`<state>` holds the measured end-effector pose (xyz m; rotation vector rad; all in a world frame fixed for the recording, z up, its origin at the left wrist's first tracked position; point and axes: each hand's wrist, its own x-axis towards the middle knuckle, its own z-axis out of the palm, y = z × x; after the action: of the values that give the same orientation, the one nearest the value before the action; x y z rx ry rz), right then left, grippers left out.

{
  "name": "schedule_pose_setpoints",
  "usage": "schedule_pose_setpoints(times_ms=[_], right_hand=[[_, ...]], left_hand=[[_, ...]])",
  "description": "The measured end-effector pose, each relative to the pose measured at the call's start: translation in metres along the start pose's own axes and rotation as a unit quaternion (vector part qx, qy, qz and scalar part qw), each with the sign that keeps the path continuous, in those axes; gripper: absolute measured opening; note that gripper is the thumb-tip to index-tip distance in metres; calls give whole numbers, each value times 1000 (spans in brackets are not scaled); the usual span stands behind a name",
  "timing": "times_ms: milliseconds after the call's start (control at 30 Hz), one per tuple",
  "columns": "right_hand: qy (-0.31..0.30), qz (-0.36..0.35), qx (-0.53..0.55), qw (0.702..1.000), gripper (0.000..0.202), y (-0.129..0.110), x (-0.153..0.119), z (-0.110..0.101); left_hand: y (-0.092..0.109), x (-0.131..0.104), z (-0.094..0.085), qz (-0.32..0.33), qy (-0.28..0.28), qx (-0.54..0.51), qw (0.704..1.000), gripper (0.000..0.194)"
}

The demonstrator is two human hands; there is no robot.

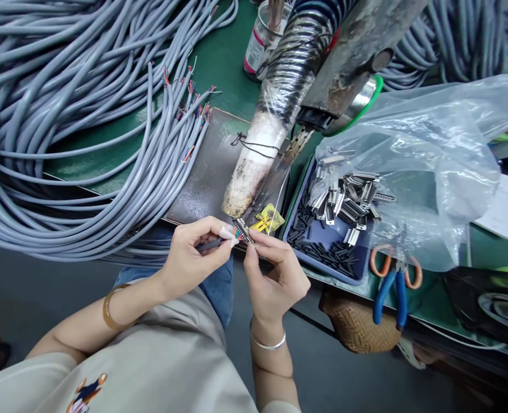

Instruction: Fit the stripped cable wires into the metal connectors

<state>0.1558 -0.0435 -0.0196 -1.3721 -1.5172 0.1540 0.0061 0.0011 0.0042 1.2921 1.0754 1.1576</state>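
Note:
My left hand [194,252] pinches the end of a grey multi-core cable [210,245], white covers on its thumb and fingertip. Thin coloured wires fan from the cable to a metal multi-pin connector [243,231]. My right hand [275,269] grips that connector's edge between thumb and fingers. Both hands meet just below the white tip of a plastic-wrapped hose [258,155]. Beside the hose a soldering iron [300,140] points down, its tip partly hidden. A crumpled yellow piece [273,217] lies behind the connector. Whether the wires are joined to the pins is too small to tell.
Grey cables [65,115] with stripped ends cover the left. A blue tray [357,272] holds connectors [352,201] and short black tubes [323,255]. A plastic bag [409,132], scissors [381,264] and blue-handled pliers [390,295] lie right. A jar [260,43] stands behind.

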Motion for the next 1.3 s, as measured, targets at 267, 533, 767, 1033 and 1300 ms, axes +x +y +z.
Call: schedule_pose_setpoints(times_ms=[267, 533, 767, 1033, 1300], right_hand=[[18, -34, -27, 999, 18, -2, 4, 7], [16, -32, -36, 999, 19, -1, 1, 10], [24, -38, -45, 998, 18, 2, 6, 8], [32, -48, -53, 997, 24, 3, 9, 9], [56, -77, -69, 993, 24, 0, 9, 8]], left_hand=[[-3, -2, 1, 11, 13, 26, 1000, 9], [-10, -4, 4, 68, 46, 67, 994, 12], [-10, 0, 4, 115, 34, 88, 989, 9], [-14, 4, 3, 183, 43, 152, 970, 7], [-11, 3, 3, 136, 26, 93, 986, 7]])
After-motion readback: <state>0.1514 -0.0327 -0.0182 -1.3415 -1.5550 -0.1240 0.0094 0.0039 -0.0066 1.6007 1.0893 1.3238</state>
